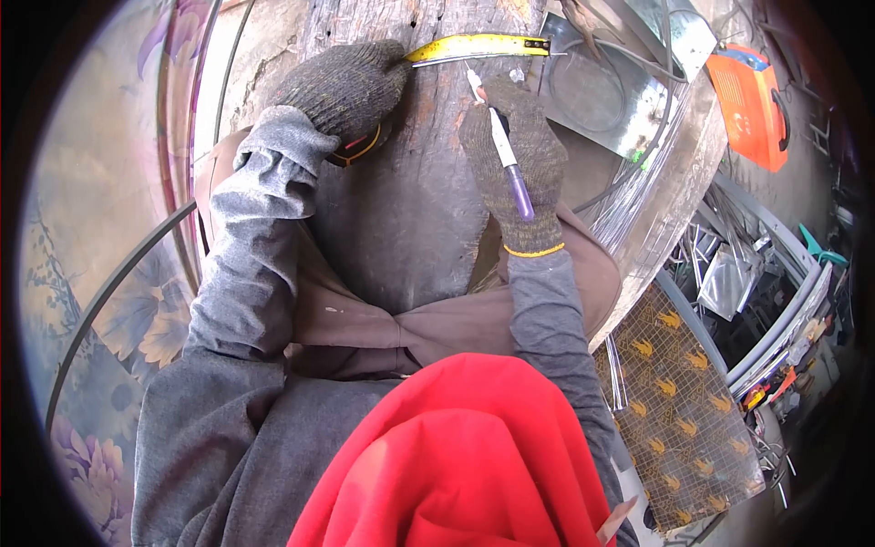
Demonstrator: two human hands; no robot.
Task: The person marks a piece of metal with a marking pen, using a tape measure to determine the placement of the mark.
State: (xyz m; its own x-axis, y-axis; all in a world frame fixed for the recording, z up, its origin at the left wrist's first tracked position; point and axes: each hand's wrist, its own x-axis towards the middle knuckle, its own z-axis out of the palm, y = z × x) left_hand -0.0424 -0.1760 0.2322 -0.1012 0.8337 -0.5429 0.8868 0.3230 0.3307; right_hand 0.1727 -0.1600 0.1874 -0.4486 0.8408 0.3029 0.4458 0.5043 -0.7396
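Observation:
My left hand [351, 87], in a dark knitted glove, is closed round a tape measure, whose case is mostly hidden under the palm. Its yellow blade [474, 46] extends right across the worn wooden block [401, 219]. A thin metal rod [447, 60] lies along the blade's lower edge. In my right hand [519, 155], also gloved, is a white marker [502, 141] with a purple end, its tip pointing up toward the rod and the blade. The fingers of my right hand are bent around the marker.
Sheet metal [602, 100] and a coiled wire lie right of the block. Beyond are an orange case [747, 109], a bundle of thin wires [647, 201], a patterned board [684, 410] and metal scraps. A black cable curves at the left over floral sheeting [118, 228].

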